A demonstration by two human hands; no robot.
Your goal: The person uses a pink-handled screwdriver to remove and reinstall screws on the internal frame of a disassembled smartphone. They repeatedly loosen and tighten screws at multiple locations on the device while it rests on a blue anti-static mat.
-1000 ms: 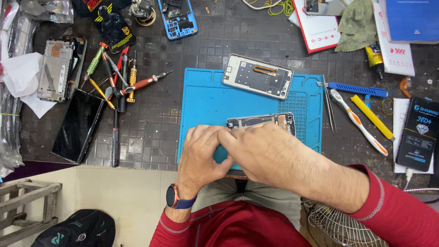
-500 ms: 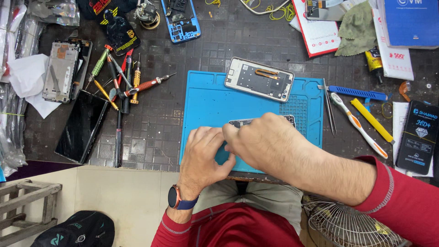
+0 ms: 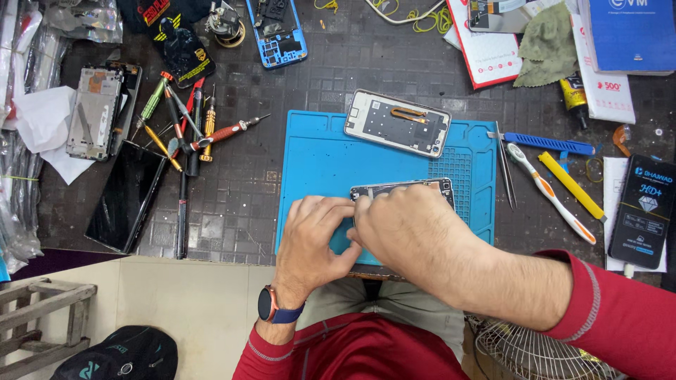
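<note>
Head view: your left hand (image 3: pixel 310 236) and right hand (image 3: pixel 405 229) together clamp the opened phone (image 3: pixel 401 188), back cover (image 3: pixel 398 122) beyond them already off.

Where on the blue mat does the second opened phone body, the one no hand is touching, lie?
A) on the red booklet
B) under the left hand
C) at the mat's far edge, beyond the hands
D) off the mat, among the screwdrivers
C: the untouched phone body lies at the far edge of the blue mat, apart from the left hand and right hand, which cover the nearer phone.
</note>
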